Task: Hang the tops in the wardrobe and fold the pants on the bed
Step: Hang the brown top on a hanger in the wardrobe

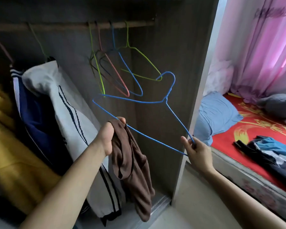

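Brown top: not yet on a hanger. It is bunched at its upper end in the left hand and hangs straight down from it, long axis vertical, in front of the open wardrobe and just above its floor track.

Blue hanger: held between both hands, tilted back. Its hook points up and away toward the rail. The bottom bar runs from upper left to lower right and passes through the left hand, touching the top there. The top hangs wholly below this bar; neither hanger shoulder is inside the garment.

Hands:
- Left hand: fingers curled, gripping the top's gathered edge and the bottom bar together. It is the hand nearer the top.
- Right hand: fingers pinching the hanger's lower right corner; it holds no fabric.

Judgement: the hanger's free left corner, beyond the left hand, must enter an opening of the top before the hook can go up to the rail.

Surroundings: empty hangers hang from the rail directly above. Hung garments fill the left of the wardrobe. To the right, a clothes pile lies near the front edge of the bed.
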`<state>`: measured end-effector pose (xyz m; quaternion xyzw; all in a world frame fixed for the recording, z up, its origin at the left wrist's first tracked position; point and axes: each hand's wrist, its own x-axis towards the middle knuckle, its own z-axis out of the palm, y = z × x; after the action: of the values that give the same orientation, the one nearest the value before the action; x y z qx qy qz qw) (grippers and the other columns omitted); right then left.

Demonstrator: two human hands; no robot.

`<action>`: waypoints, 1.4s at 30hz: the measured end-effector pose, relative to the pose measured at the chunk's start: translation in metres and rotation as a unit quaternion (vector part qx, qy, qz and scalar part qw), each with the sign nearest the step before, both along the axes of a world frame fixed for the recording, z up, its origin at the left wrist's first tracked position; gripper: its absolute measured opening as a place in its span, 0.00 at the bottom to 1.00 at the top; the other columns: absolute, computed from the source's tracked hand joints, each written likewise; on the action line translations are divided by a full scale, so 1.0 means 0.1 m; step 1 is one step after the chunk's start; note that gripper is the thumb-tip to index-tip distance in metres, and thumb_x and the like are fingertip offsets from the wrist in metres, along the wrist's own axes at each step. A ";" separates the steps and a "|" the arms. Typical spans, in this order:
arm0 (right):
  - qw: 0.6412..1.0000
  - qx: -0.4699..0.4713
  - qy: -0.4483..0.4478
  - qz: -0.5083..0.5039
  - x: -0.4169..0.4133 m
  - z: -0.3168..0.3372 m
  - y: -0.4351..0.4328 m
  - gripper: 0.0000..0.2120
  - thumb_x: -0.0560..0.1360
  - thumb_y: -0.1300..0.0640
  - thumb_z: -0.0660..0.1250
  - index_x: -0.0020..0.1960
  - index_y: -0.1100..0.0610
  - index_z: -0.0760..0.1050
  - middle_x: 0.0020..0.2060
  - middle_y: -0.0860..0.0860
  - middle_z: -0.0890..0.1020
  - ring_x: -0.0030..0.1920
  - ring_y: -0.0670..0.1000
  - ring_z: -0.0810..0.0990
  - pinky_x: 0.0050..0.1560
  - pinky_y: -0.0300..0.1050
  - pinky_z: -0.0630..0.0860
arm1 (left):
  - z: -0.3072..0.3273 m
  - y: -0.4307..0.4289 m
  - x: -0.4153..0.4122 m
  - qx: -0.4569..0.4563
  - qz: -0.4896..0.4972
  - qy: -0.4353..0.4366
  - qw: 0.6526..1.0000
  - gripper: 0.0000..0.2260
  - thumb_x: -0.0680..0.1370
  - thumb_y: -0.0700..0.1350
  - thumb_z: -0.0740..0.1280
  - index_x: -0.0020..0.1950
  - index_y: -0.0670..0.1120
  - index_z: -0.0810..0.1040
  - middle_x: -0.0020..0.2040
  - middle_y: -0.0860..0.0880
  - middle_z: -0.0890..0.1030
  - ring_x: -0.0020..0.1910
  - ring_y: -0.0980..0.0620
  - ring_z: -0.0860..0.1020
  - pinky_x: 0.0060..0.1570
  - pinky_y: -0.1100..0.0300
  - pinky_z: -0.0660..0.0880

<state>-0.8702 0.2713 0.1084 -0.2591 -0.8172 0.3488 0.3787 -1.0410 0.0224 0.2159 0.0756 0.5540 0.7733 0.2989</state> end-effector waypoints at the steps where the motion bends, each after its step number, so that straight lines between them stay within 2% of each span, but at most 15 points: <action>1: 0.999 -0.008 -0.014 0.041 0.00 0.05 0.04 0.22 0.74 0.35 0.67 0.31 0.50 0.73 0.24 0.41 0.76 0.27 0.42 0.74 0.29 0.34 0.70 | 0.00 0.02 0.00 -0.038 0.008 0.016 0.999 0.12 0.77 0.38 0.58 0.38 0.49 0.75 0.31 0.48 0.72 0.30 0.49 0.72 0.34 0.59 0.73; 3: 0.982 -0.106 -0.030 0.152 0.01 0.20 0.10 0.21 0.70 0.33 0.72 0.33 0.50 0.80 0.24 0.42 0.76 0.27 0.42 0.75 0.31 0.30 0.70 | 0.01 0.06 0.02 -0.103 0.024 0.041 0.994 0.12 0.77 0.39 0.60 0.36 0.49 0.76 0.30 0.48 0.73 0.30 0.48 0.73 0.35 0.58 0.73; 6: 0.917 -0.267 -0.047 0.293 0.03 0.38 0.27 0.24 0.67 0.32 0.73 0.50 0.51 0.86 0.32 0.48 0.78 0.35 0.47 0.76 0.39 0.39 0.76 | -0.01 0.12 0.03 -0.135 0.031 0.034 0.990 0.13 0.76 0.40 0.62 0.34 0.50 0.77 0.30 0.47 0.72 0.31 0.47 0.72 0.37 0.56 0.72; 11: 0.857 -0.298 -0.144 0.395 0.09 0.69 0.51 0.17 0.70 0.41 0.72 0.49 0.53 0.86 0.41 0.58 0.84 0.42 0.52 0.81 0.44 0.43 0.80 | -0.05 0.23 0.10 -0.171 0.030 0.025 0.984 0.12 0.76 0.41 0.64 0.33 0.49 0.77 0.30 0.46 0.73 0.30 0.47 0.73 0.36 0.58 0.73; 14: 0.838 -0.278 -0.187 0.431 0.02 0.75 0.51 0.20 0.73 0.42 0.72 0.61 0.51 0.82 0.39 0.56 0.83 0.41 0.53 0.84 0.41 0.45 0.82 | -0.14 0.39 0.23 -0.259 -0.003 0.138 0.956 0.15 0.75 0.34 0.61 0.31 0.48 0.77 0.28 0.49 0.73 0.28 0.51 0.72 0.30 0.64 0.70; 16: 0.850 -0.319 -0.120 0.401 -0.07 0.73 0.43 0.16 0.77 0.42 0.67 0.62 0.45 0.80 0.32 0.52 0.75 0.34 0.50 0.78 0.36 0.41 0.75 | -0.19 0.50 0.34 -0.309 -0.020 0.182 0.933 0.17 0.73 0.32 0.58 0.30 0.48 0.77 0.29 0.49 0.73 0.28 0.52 0.72 0.29 0.65 0.70; 18: 0.832 -0.388 -0.065 0.391 -0.14 0.67 0.36 0.17 0.81 0.43 0.61 0.60 0.50 0.83 0.30 0.50 0.67 0.31 0.49 0.67 0.33 0.41 0.66 | -0.29 0.56 0.38 -0.317 0.001 0.164 0.934 0.15 0.73 0.32 0.59 0.33 0.47 0.78 0.31 0.47 0.75 0.29 0.51 0.74 0.30 0.66 0.72; 20: 0.811 -0.416 -0.085 0.403 -0.15 0.63 0.30 0.20 0.82 0.42 0.58 0.60 0.53 0.82 0.30 0.49 0.64 0.30 0.48 0.63 0.31 0.40 0.61 | -0.39 0.57 0.37 -0.340 0.050 0.165 0.925 0.10 0.74 0.33 0.62 0.42 0.46 0.80 0.38 0.47 0.80 0.37 0.49 0.79 0.38 0.63 0.77; 23: 0.826 -0.359 -0.145 0.409 -0.09 0.57 0.25 0.20 0.81 0.40 0.61 0.59 0.52 0.83 0.29 0.46 0.62 0.28 0.45 0.61 0.26 0.37 0.58 | -0.50 0.48 0.29 -0.415 0.069 0.203 0.884 0.14 0.71 0.31 0.65 0.53 0.43 0.78 0.49 0.42 0.82 0.50 0.44 0.80 0.52 0.55 0.76; 26: 0.864 -0.244 -0.182 0.402 -0.02 0.53 0.33 0.11 0.80 0.47 0.66 0.54 0.50 0.84 0.27 0.49 0.65 0.27 0.45 0.63 0.25 0.38 0.61 | -0.60 0.37 0.29 -0.495 0.059 0.218 0.839 0.15 0.68 0.33 0.68 0.52 0.46 0.77 0.47 0.48 0.79 0.47 0.48 0.78 0.45 0.59 0.73; 29: 0.859 -0.245 -0.221 0.391 0.04 0.49 0.49 0.08 0.80 0.51 0.67 0.51 0.52 0.85 0.27 0.51 0.66 0.27 0.47 0.64 0.25 0.39 0.61 | -0.69 0.34 0.31 -0.519 0.117 0.209 0.820 0.06 0.70 0.38 0.69 0.43 0.48 0.77 0.41 0.51 0.79 0.44 0.46 0.78 0.41 0.59 0.71; 31: 0.839 -0.269 -0.255 0.400 0.09 0.48 0.62 0.08 0.79 0.52 0.68 0.50 0.52 0.86 0.26 0.50 0.65 0.26 0.47 0.63 0.25 0.38 0.60 | -0.72 0.34 0.29 -0.509 0.166 0.180 0.825 0.04 0.73 0.41 0.65 0.39 0.44 0.78 0.38 0.47 0.78 0.43 0.42 0.77 0.42 0.55 0.72; 35: 0.801 -0.287 -0.304 0.429 0.12 0.53 0.71 0.08 0.78 0.54 0.68 0.50 0.53 0.86 0.25 0.47 0.65 0.24 0.45 0.63 0.24 0.37 0.60 | -0.72 0.40 0.25 -0.455 0.198 0.100 0.863 0.12 0.78 0.42 0.57 0.52 0.37 0.76 0.49 0.40 0.78 0.50 0.40 0.77 0.53 0.50 0.75; 39: 0.810 -0.307 -0.282 0.412 0.00 0.56 0.40 0.08 0.77 0.59 0.67 0.49 0.57 0.85 0.23 0.47 0.66 0.24 0.46 0.64 0.23 0.36 0.61 | -0.59 0.59 0.28 -0.479 0.158 0.200 0.840 0.07 0.75 0.40 0.57 0.43 0.42 0.74 0.40 0.44 0.76 0.41 0.44 0.73 0.40 0.55 0.70; 42: 0.849 -0.268 -0.271 0.367 -0.11 0.54 0.11 0.09 0.78 0.60 0.65 0.49 0.60 0.84 0.25 0.49 0.68 0.23 0.47 0.67 0.23 0.38 0.68 | -0.52 0.68 0.31 -0.484 0.133 0.270 0.822 0.04 0.75 0.40 0.62 0.47 0.47 0.74 0.43 0.50 0.76 0.45 0.46 0.75 0.43 0.58 0.69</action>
<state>-0.8815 0.2821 0.1626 -0.1164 -0.7974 0.5840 -0.0975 -1.0098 0.0902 0.1640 0.0529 0.9201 0.3869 0.0295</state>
